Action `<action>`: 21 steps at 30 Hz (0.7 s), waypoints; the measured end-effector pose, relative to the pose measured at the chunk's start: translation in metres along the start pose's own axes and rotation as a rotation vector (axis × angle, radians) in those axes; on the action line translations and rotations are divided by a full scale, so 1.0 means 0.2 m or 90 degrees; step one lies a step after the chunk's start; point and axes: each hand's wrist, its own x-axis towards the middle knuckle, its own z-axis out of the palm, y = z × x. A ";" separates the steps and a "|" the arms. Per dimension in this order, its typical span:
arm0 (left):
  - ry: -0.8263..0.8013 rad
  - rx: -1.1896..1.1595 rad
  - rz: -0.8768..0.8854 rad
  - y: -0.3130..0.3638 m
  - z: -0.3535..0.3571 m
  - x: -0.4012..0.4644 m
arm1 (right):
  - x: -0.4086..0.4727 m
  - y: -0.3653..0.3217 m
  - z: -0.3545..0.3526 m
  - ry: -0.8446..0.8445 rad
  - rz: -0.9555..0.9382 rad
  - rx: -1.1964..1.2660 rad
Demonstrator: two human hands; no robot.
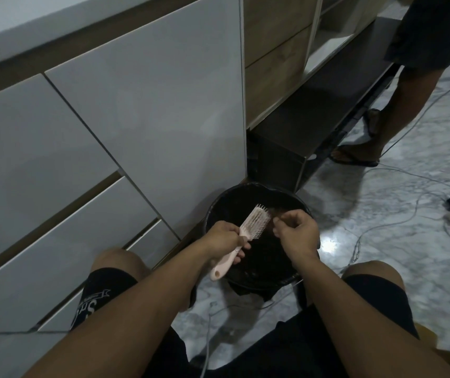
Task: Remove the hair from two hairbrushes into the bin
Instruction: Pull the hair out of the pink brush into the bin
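Over the black-lined bin (256, 233) on the floor, the left hand (225, 236) grips the pink hairbrush (241, 237) by its handle while the right hand (296, 227) has its fingers (279, 218) pinched together beside the bristles, seemingly plucking hair, so the first brush looks mid-clean and no second brush is in sight.

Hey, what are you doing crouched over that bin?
A person crouches over a black-lined bin on the marble floor. The left hand grips a pink hairbrush by its handle, holding it over the bin. The right hand is beside the bristles with fingertips pinched together, apparently pulling hair off; any strands are too fine to see. Someone else stands nearby.
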 end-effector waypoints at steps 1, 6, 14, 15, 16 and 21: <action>-0.001 -0.018 -0.010 0.00 -0.01 0.01 | 0.00 0.00 -0.01 0.003 -0.025 -0.034; -0.035 -0.097 -0.049 0.02 -0.03 0.00 | -0.05 0.00 0.02 -0.223 -0.181 -0.092; -0.101 -0.163 -0.108 0.02 -0.09 0.00 | -0.06 -0.02 0.07 -0.124 -0.135 -0.060; -0.107 -0.159 -0.109 0.01 -0.10 0.00 | -0.05 -0.01 0.06 -0.095 -0.114 -0.050; -0.109 -0.155 -0.108 0.01 -0.10 0.00 | -0.04 -0.01 0.05 -0.073 -0.099 -0.059; -0.108 -0.159 -0.104 0.00 -0.10 0.01 | -0.02 0.02 0.03 -0.112 -0.110 -0.092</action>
